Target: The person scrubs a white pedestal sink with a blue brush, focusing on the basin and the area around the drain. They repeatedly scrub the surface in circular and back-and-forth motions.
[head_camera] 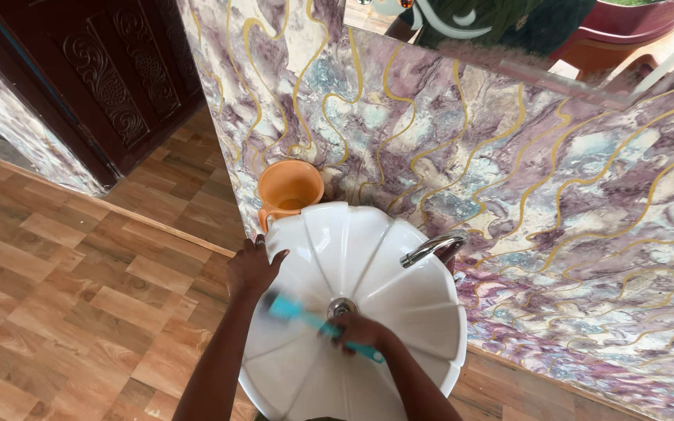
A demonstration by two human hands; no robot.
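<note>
Right hand (359, 331) closed in a grip around the teal handle of a brush (306, 316), fingers clamped together on it near the middle of the white scalloped basin (399, 312); brush head blurred, pointing toward ten o'clock across the bowl, handle end poking out past the fist toward four o'clock. Just above the fist, at twelve o'clock, the metal drain (341, 306), partly hidden by the knuckles. Left hand (251, 269) laid flat on the basin rim at nine to ten o'clock, fingers apart, holding nothing, only resting on the porcelain. At two o'clock from the drain, a curved chrome tap (433, 249) reaching in over the bowl from the wall side, the one thing standing over the basin. Beyond the rim at eleven o'clock, an orange plastic jug (290, 187) with a side handle, tucked between basin and wall, just beside the rim. Behind and to the right, a purple and white marbled wall (548, 203) with gold veins, close against the basin edge. Left of the basin, open wood-pattern floor tiles (79, 296), and at the upper left a dark carved wooden door (111, 70). No labels or signs legible.
</note>
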